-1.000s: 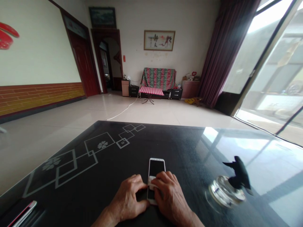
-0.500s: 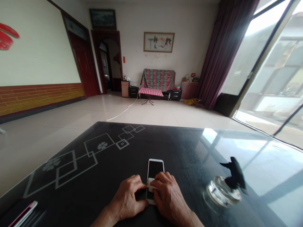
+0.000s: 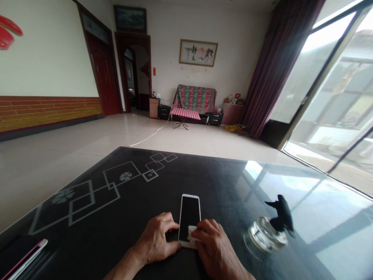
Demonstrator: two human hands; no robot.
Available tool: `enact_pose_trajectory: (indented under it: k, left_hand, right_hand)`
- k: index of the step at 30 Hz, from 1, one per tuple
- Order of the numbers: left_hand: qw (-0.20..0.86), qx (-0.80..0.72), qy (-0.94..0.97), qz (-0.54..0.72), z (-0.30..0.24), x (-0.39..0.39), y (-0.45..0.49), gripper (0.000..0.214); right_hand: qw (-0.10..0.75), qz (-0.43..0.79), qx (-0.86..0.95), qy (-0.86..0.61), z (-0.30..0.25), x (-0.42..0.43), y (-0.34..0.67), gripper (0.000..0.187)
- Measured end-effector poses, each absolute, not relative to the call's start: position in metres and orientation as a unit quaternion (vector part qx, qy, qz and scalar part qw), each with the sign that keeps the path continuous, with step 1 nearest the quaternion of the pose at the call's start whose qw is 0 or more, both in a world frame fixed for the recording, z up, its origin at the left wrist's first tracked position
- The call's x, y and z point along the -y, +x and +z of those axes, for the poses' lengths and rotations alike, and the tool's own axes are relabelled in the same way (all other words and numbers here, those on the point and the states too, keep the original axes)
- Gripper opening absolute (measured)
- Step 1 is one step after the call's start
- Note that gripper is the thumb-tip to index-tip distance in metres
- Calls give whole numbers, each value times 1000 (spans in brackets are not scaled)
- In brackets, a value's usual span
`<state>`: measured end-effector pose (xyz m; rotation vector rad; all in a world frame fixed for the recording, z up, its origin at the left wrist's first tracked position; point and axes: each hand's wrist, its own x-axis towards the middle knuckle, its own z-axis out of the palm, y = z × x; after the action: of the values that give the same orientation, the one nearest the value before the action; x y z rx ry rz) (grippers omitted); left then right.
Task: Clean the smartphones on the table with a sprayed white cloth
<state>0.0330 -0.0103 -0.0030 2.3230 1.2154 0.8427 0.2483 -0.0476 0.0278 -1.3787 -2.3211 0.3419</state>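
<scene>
A white-framed smartphone [image 3: 189, 214] lies face up on the dark tabletop, its screen black. My left hand [image 3: 157, 237] grips the phone's left edge and lower left corner between curled fingers and thumb. Bunched under the fingers of my right hand [image 3: 215, 245] is a white tissue [image 3: 191, 231], pressed on the lower right part of the screen. My right fingers hide part of the tissue and the phone's lower right corner.
To the right stands a clear spray bottle [image 3: 266, 235] with a black trigger head [image 3: 282, 217]. Another phone-like device [image 3: 29, 254] with a pink and silver edge lies at the lower left. The glossy black table [image 3: 221, 182] reflects the window.
My right hand has slid the tissue down and to the right across the screen, uncovering more of it. My left hand stays at the phone's left edge. The view has shifted slightly.
</scene>
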Motion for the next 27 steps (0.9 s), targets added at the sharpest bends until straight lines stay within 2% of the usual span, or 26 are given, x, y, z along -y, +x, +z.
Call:
enact_pose_trajectory:
  k: [8,16,27]
  left_hand:
    - [181,-442,831,284,-1,11,34,22]
    - [172,-445,833,281,1,11,35,18]
    - [164,-441,837,281,-4,8,33,25]
  right_hand:
    - [198,112,843,-487,26,38,230,25]
    - [206,57,830,-514,22,-7,228,26]
    - [188,-4,810,-556,21,-55,212,25]
